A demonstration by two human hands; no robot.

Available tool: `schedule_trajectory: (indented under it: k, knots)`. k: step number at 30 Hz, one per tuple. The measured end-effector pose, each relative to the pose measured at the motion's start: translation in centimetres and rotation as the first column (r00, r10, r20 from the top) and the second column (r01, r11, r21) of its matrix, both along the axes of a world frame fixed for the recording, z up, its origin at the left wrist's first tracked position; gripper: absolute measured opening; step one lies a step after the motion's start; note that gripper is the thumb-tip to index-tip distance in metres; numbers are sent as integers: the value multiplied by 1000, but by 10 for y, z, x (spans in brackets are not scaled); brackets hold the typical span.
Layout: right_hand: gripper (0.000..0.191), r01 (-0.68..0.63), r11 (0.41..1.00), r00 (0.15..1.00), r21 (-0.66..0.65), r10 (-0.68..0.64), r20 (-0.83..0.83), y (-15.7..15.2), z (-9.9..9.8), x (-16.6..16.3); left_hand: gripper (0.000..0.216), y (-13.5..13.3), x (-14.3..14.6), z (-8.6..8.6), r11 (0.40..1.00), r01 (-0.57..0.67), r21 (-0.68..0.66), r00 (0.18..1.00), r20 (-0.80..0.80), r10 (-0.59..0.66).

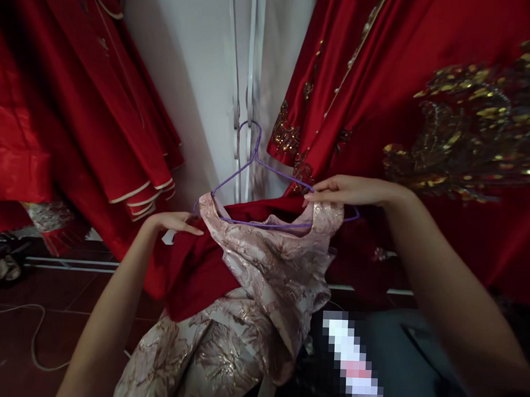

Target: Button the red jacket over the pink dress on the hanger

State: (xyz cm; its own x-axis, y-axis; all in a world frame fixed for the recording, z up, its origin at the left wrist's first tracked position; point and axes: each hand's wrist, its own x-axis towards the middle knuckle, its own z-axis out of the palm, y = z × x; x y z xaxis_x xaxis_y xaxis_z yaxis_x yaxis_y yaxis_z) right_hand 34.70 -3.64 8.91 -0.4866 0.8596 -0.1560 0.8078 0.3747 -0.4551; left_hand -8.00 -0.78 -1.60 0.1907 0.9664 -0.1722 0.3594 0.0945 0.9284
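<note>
Head view: a shiny pink dress (275,274) hangs by both straps (327,217) on a purple hanger (255,153). The right hand (335,189) pinches the hanger by one strap. The left hand (175,221) is at some red cloth (197,271); I can't tell its grip. Maybe it's strap-fixing; next calls for gentle, even tugs.

A person's left forearm (117,303) and right forearm (453,280) are bare and slender, smooth in outline, each tapering to a narrow wrist (393,194). The left hand (174,222) and right hand (341,189) are bare as well, with slim fingers (321,196); the fingernails are too blurred to make out.
</note>
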Motion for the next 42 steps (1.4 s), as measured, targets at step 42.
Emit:
schedule_trajectory:
  k: [42]
  knots:
    - [31,732,654,627,194,-534,-567,-43,-185,-5,43,-5,47,-95,780,-335,528,927,37,373]
